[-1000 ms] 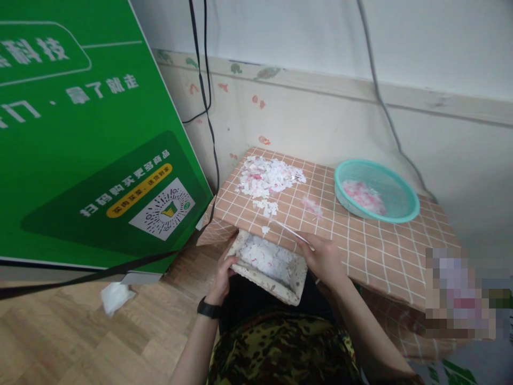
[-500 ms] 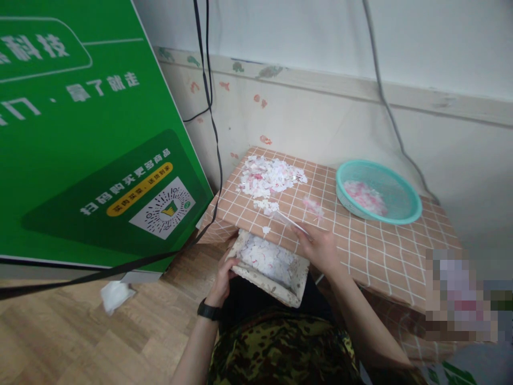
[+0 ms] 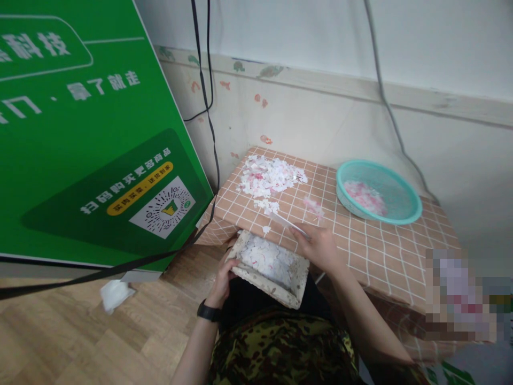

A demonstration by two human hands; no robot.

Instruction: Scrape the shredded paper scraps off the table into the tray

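My left hand (image 3: 224, 275) grips the left side of a shallow, off-white box (image 3: 264, 283) with a speckled rim, held just below the table's front edge. White paper scraps (image 3: 260, 254) with a few red bits lie inside it. My right hand (image 3: 318, 247) is closed round a thin, flat, pale blade-like tool (image 3: 290, 223); its exact kind is unclear. The tool's tip points left, beside a small cluster of scraps (image 3: 266, 206) on the table. Behind that spreads a larger pile of white and pink paper scraps (image 3: 272, 176).
A turquoise plastic basket (image 3: 414, 206) holding pink and white shreds stands at right on the checked tablecloth (image 3: 372, 251). A small pinkish tuft (image 3: 313, 207) lies between. Left is a green printed panel (image 3: 100, 133), with black cables (image 3: 212, 133) hanging beside it.
The tool in my right hand has shifted slightly left and toward me, its tip drawing off the small scrap cluster. The box and my left hand stay almost in place.
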